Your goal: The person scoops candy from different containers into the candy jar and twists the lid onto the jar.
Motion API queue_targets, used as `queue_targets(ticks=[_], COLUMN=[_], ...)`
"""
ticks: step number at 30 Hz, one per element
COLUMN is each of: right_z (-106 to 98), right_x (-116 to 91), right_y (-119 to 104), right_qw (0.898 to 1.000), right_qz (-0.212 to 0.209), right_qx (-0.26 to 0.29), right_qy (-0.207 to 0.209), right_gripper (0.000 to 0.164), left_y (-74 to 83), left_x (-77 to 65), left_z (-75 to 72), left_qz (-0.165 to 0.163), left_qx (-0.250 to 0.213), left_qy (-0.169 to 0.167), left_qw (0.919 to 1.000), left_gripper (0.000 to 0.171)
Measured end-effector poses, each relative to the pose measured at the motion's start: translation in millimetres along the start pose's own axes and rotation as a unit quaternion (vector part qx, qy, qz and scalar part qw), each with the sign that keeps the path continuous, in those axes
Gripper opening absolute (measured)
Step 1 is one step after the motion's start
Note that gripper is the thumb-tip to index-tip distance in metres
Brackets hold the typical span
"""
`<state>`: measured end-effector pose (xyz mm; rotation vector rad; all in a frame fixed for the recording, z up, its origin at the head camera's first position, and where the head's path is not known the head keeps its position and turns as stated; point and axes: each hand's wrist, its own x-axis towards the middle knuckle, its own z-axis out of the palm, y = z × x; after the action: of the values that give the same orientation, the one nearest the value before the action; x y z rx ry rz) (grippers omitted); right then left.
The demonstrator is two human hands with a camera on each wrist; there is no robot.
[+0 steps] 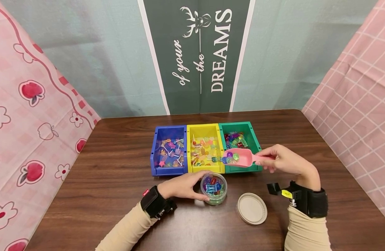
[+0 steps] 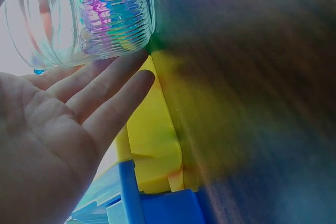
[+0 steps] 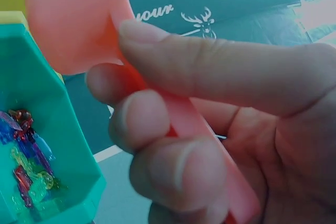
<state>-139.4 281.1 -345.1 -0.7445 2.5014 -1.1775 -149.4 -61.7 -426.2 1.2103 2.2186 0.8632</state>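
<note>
My right hand (image 1: 281, 160) grips the handle of a pink scoop (image 1: 245, 157), thumb on top and fingers curled beneath. Several clear, coloured candy-shaped charms (image 1: 232, 158) lie at the scoop's mouth, above the front of the yellow and green bins. With thumb and fingers on either side, my left hand (image 1: 187, 186) holds a clear ribbed jar (image 2: 113, 19) upright on the table. Blue, red and purple charms (image 1: 212, 186) fill much of the jar. In the right wrist view the scoop (image 3: 79, 19) hides part of the background, and its load is out of sight.
Blue (image 1: 153, 153), yellow (image 1: 221, 139) and green (image 1: 256, 139) bins stand joined in a row behind the jar, each with small charms inside. A round pale lid (image 1: 252, 208) lies on the wooden table (image 1: 123, 167), right of the jar. Printed cloths hang around the table.
</note>
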Motion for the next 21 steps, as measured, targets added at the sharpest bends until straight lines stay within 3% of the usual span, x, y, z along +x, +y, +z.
queue_targets(ticks=[11, 21], right_z=[8, 17], right_x=[8, 17], right_y=[-4, -10], right_qw=[0.990, 0.989], right_qz=[-0.040, -0.045], right_qx=[0.077, 0.056], right_qy=[-0.107, -0.127], right_gripper=[0.016, 0.014], left_y=[2.0, 4.2], left_x=[-0.7, -0.6], left_z=[-1.6, -2.8], left_qz=[-0.004, -0.003], left_qx=[-0.002, 0.004], left_qy=[-0.002, -0.001], left_qw=[1.0000, 1.0000], left_gripper=[0.082, 0.081])
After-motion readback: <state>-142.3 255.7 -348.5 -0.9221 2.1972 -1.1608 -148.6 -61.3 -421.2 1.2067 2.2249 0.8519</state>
